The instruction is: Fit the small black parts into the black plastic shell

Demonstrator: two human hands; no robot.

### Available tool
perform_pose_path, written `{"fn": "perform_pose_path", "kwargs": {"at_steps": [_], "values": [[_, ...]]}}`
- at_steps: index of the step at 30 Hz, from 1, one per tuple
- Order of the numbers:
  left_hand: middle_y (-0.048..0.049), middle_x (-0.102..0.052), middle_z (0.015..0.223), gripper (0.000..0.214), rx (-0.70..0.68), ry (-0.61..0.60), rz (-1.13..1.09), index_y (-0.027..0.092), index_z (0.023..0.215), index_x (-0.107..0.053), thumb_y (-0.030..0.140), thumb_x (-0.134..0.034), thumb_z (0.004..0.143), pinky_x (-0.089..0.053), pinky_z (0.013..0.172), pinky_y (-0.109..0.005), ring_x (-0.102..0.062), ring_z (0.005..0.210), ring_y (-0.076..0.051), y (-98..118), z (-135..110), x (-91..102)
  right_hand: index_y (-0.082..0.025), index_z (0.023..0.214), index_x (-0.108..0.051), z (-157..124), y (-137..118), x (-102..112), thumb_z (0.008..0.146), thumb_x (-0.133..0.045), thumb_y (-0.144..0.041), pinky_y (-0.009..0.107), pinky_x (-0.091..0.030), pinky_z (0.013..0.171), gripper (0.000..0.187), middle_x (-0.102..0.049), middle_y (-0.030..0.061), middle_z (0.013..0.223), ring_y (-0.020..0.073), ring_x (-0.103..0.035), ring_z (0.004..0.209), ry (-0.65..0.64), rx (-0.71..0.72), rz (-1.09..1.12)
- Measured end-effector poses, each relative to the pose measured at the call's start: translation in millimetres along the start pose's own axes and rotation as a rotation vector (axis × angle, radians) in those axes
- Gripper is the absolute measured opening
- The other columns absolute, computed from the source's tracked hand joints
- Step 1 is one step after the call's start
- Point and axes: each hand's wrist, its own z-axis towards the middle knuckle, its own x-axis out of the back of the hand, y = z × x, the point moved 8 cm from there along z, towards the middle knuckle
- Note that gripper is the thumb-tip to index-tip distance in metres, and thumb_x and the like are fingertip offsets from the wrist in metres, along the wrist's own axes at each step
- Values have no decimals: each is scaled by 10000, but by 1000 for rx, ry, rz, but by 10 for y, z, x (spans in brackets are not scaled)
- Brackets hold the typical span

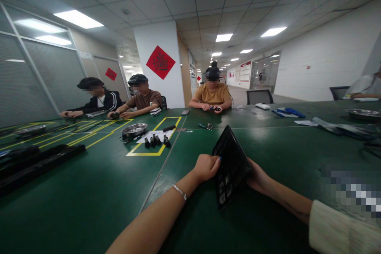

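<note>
A black rectangular compartmented tray [233, 166] is tilted, long axis slanting down, pinched by the left hand [206, 168]; behind, the right hand [258, 176] has fingers hidden.

I see a thin silver bracelet [179, 191] around the person's left wrist [189, 183]; the left forearm [151, 222] is bare. The right arm [288, 200] has a cream sleeve [333, 226], which stops well before the right hand [258, 176].

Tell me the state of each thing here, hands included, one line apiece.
Black tray: held, tilted steeply.
Left hand: closed on the tray's left edge.
Right hand: at its right edge, fingers hidden.
Metal bowl: upright.
Black parts: standing on end.
Blue fabric: crumpled.
Ceiling lights: lit.
</note>
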Motion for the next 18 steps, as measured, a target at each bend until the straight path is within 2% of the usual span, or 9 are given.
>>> {"fn": "perform_pose_path", "kwargs": {"at_steps": [3,9,18], "values": [[-33,-522,559,519,3,3,-2,165,666,-523,359,-99,892,-250,516,-236,-448,495,-116,-4,5,0,-184,888,-601,-10,-4,-14,805,-462,-308,318,-477,710,204,-639,34,772,177,-593,772,-17,4,-1],[-32,-511,537,508,13,28,-13,162,659,-523,377,-125,889,-254,511,-243,-458,489,-122,-19,8,-10,-182,868,-605,-8,-15,-29,800,-465,-306,320,-470,724,200,-640,42,788,184,-591,801,-56,26,-16],[-32,-529,550,488,-3,2,13,165,674,-530,350,-134,892,-257,516,-237,-460,486,-120,-3,18,-32,-177,860,-600,-5,-10,-35,801,-462,-296,316,-471,729,192,-640,38,782,175,-591,791,-35,12,1]]}}
